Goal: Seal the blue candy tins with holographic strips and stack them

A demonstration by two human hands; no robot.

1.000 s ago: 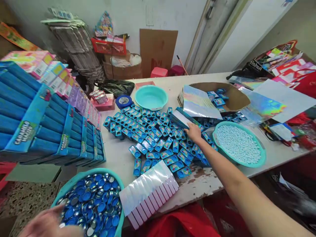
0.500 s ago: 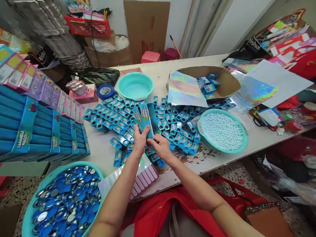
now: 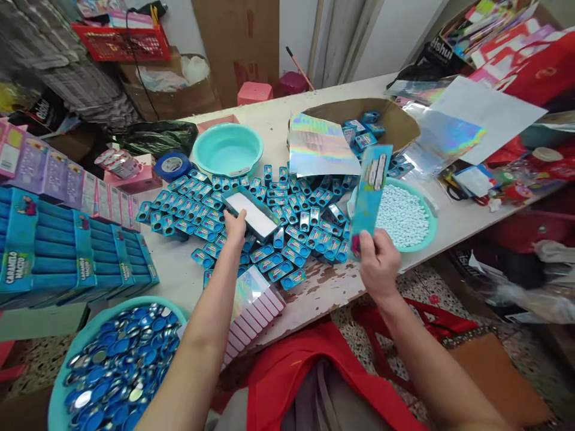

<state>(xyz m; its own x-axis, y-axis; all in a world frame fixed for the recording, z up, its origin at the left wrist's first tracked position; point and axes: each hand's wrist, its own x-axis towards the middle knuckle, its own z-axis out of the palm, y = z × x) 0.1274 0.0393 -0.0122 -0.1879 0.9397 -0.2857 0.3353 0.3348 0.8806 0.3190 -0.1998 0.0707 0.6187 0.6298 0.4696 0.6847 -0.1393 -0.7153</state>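
Note:
My left hand (image 3: 235, 227) grips the near side of a shallow blue box (image 3: 255, 214) with a white inside, tilted over the table. My right hand (image 3: 380, 263) is closed on the lower end of a flat blue printed cardboard piece (image 3: 372, 185), held upright in front of a turquoise basin (image 3: 424, 244) of small pale blue candies (image 3: 402, 215). Many small blue printed packs (image 3: 182, 209) with round openings lie spread beneath and around the box. Below my left forearm is a row of thin pink-edged boxes (image 3: 254, 317) with a shiny top.
A turquoise tub (image 3: 56, 374) full of blue and silver round tins stands lower left. Stacked blue display boxes (image 3: 58, 251) line the left. Behind are an empty turquoise basin (image 3: 258, 157), blue tape (image 3: 173, 164) and a cardboard box (image 3: 404, 140) partly covered by a holographic sheet (image 3: 321, 146).
My hands have moved apart. The blue printed cardboard piece has swung right in my right hand, while my left hand keeps the box, now showing its white inside. The view has shifted slightly.

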